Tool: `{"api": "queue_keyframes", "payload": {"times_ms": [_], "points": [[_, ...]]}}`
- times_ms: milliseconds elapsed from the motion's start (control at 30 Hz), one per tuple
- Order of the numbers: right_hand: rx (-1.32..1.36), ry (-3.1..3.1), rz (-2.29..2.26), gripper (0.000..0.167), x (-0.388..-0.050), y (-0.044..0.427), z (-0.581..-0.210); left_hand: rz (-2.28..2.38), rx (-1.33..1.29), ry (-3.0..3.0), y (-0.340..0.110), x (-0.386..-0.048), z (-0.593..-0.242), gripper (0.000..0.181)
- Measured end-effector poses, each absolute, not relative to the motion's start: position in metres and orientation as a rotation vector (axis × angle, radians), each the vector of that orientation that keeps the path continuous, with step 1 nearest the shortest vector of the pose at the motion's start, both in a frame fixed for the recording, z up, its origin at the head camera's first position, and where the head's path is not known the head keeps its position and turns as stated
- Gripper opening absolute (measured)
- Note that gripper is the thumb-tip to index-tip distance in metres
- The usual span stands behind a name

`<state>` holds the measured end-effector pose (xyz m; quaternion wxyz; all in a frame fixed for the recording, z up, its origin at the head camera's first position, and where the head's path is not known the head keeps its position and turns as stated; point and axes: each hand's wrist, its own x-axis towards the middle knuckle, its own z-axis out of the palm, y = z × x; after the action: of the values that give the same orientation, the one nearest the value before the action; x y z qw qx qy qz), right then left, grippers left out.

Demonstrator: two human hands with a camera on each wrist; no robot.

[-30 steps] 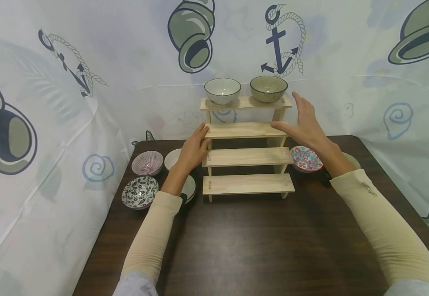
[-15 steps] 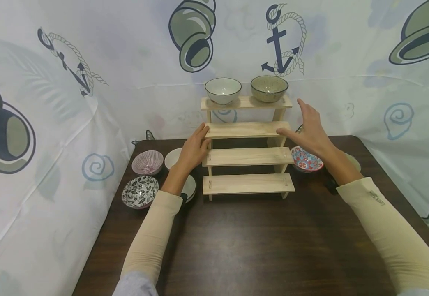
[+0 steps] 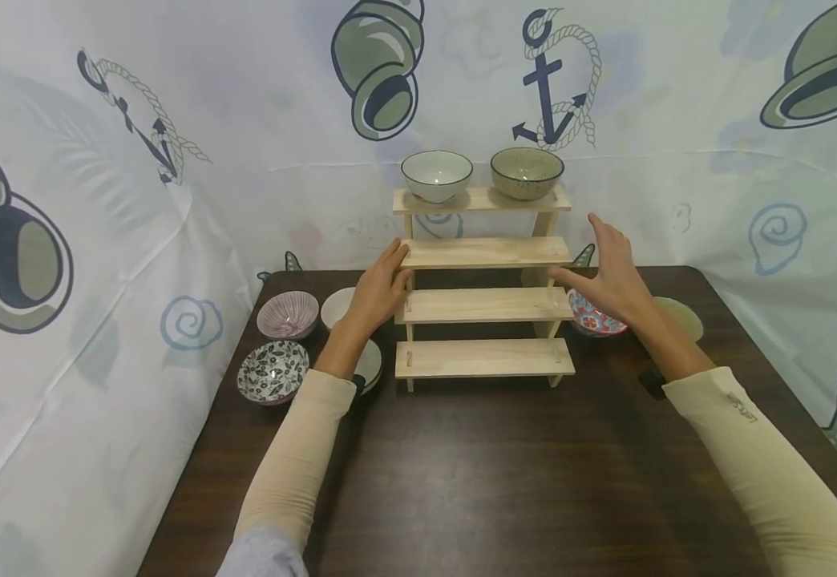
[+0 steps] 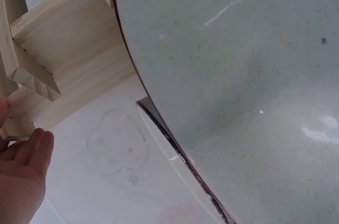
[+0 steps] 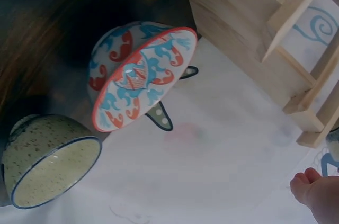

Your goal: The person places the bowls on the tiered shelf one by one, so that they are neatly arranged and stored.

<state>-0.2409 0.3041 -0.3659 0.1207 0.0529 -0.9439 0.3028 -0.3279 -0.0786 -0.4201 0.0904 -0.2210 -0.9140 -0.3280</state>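
Observation:
A four-tier wooden stand (image 3: 483, 305) stands at the back of the table. Its top board carries a white bowl (image 3: 436, 178) with a dark rim and a speckled olive bowl (image 3: 527, 178). My left hand (image 3: 377, 292) holds the left end of the second board from the top, fingertips and thumb about its edge; the left wrist view shows fingers (image 4: 37, 152) against the wood. Beside the stand's right side, my right hand (image 3: 609, 276) is spread in the air with nothing in it. Under it lies a red-and-blue patterned bowl (image 5: 143, 78), partly covered in the head view.
Left of the stand sit a pink striped bowl (image 3: 288, 316), a black-and-white floral bowl (image 3: 272, 372) and white bowls (image 3: 337, 307) partly behind my left arm. A green speckled bowl (image 5: 58, 166) stands at the right, by my forearm. A patterned cloth (image 3: 303, 104) hangs behind the table.
My right hand has moved right and down, away from the speckled olive bowl and the top boards. The left hand stays on the stand, and the bowls have not moved.

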Motion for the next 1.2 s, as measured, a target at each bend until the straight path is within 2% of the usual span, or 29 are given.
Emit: {"api": "queue_keyframes", "payload": {"times_ms": [700,1200], "points": [[0.095,-2.729,0.922,0.113,-0.228,0.334,-0.39,-1.01,-0.656,-2.72,-0.079,-0.328,-0.421,0.055],[0.074,-2.725,0.889,0.108,-0.215,0.357,-0.408,-1.011,-0.655,-2.728,-0.079,-0.329,-0.421,0.055]]}}
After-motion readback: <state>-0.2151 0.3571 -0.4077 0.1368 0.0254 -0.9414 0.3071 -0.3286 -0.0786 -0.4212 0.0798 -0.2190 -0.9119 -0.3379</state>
